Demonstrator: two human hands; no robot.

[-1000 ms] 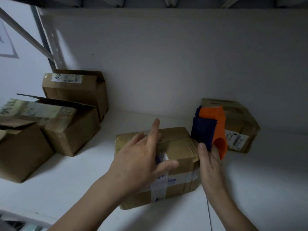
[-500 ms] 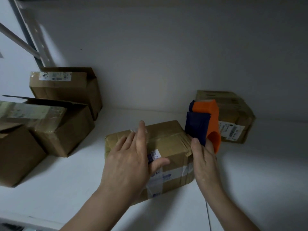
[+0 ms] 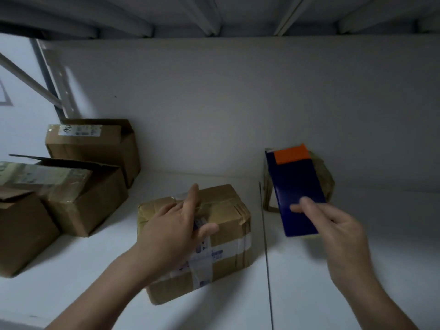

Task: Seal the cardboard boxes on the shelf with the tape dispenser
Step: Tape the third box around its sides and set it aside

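Note:
A taped brown cardboard box (image 3: 228,210) lies on the white shelf (image 3: 71,270) in front of me. My left hand (image 3: 176,225) rests flat on its top, fingers spread. The blue and orange tape dispenser (image 3: 294,184) is held up to the right of that box, with my right hand (image 3: 333,225) gripping its lower end. Behind the dispenser stands another small brown box (image 3: 325,177), mostly hidden by it.
Three more cardboard boxes sit at the left: one at the back (image 3: 95,144), an open-flapped one (image 3: 81,194) in front of it, and one at the left edge (image 3: 19,229). A seam (image 3: 265,234) runs across the shelf. The upper shelf's underside (image 3: 214,15) is overhead.
My right hand has carried the tape dispenser away from the box's right end, further right and turned so its blue face shows. My left hand stays on the box.

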